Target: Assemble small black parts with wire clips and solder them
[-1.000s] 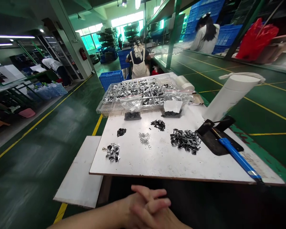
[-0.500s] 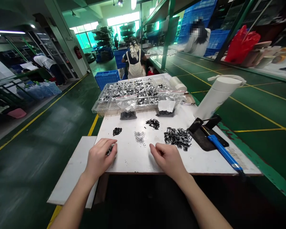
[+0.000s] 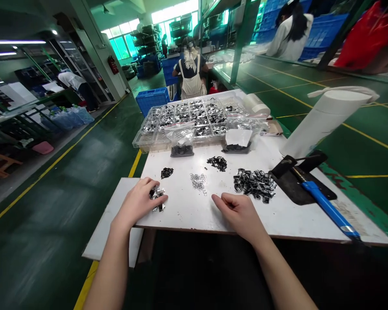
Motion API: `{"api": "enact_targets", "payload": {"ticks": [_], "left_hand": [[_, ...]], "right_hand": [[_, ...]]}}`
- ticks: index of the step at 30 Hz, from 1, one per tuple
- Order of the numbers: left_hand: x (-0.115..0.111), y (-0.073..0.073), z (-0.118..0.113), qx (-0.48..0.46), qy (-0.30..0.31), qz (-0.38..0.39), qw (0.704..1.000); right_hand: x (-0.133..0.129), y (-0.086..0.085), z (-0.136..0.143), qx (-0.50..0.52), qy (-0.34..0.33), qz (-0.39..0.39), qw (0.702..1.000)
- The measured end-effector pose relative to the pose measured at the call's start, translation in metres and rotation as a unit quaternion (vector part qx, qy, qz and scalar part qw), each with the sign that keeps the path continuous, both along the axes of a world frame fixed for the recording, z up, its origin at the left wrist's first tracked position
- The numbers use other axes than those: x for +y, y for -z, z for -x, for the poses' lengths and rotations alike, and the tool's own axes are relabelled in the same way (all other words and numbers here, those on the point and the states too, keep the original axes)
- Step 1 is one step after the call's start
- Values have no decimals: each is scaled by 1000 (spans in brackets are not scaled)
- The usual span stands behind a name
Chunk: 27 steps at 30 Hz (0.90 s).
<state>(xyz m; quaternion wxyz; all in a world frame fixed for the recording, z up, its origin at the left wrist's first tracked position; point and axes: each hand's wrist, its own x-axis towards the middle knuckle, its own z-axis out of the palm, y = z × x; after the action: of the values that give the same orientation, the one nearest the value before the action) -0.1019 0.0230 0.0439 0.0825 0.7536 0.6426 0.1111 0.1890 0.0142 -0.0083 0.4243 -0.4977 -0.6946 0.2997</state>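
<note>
My left hand (image 3: pixel 137 202) rests at the table's left edge, thumb and fingers apart around a small pile of silver and black metal pieces (image 3: pixel 158 200). To the right, my right hand (image 3: pixel 237 211) is curled closed just above the white tabletop (image 3: pixel 187 213); whatever its fingers may hold is hidden. Between and beyond the hands lie a pile of small wire-like silver pieces (image 3: pixel 198 181) and two piles of tiny black parts, one at left (image 3: pixel 167 173) and one farther back (image 3: pixel 217 163). Right of my right hand spreads a larger heap of shiny black clip-like pieces (image 3: pixel 255 185).
A clear compartment box (image 3: pixel 142 140) full of small parts stands at the back, with two plastic bags (image 3: pixel 182 144) before it. At right are a blue-handled tool (image 3: pixel 326 204) on a black holder and a leaning white cylinder (image 3: pixel 323 125). People work beyond.
My left hand has spread its fingers, and more of the silver and black pile shows beside it. My right hand stays curled. The view has swung slightly left.
</note>
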Motion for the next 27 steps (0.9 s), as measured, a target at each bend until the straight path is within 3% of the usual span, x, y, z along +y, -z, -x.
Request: {"api": "enact_targets", "payload": {"ticks": [16,22,27], "left_hand": [[-1,20,-5,-68,23,-34,997],[-1,20,-6,-78,13,-81,994],[-4,11,-15,-127,17,-120,985]], "right_hand": [[-3,-1,-1,19,7,12,1000],[-2,1,-1,23,8,20,1000],[-2,2,-2,12,26,7,1000]]}}
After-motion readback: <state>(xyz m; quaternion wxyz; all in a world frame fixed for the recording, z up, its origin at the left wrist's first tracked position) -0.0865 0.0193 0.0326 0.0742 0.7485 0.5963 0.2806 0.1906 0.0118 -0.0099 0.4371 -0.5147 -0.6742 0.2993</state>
